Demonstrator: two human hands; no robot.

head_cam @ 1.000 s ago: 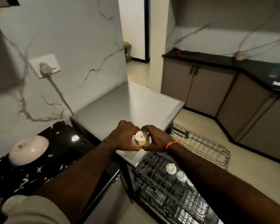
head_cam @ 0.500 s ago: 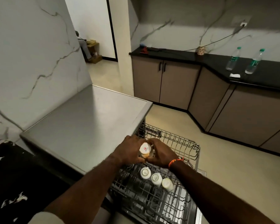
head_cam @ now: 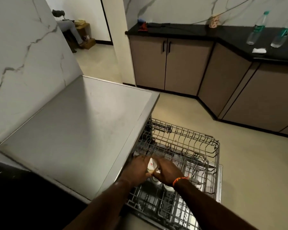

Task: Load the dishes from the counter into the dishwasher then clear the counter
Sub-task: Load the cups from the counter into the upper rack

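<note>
A small white cup (head_cam: 152,166) with a red logo on its base is turned upside down between my two hands. My left hand (head_cam: 137,169) and my right hand (head_cam: 167,172) both grip it, low over the pulled-out upper wire rack (head_cam: 211,145) of the dishwasher. Other white cups (head_cam: 168,188) stand upside down in the rack just below my right wrist, partly hidden by it. The dishwasher's steel top (head_cam: 76,130) lies to the left of the rack.
A black counter (head_cam: 15,193) fills the lower left. Across the floor stand brown cabinets (head_cam: 181,67) under a black worktop with two plastic bottles (head_cam: 254,30), a mug (head_cam: 214,22) and a cable. A seated person (head_cam: 68,27) is in the far doorway.
Both hands have carried the cup from above the dishwasher's top edge down and right into the upper rack. The view has swung right, away from the black counter and its bowl.
</note>
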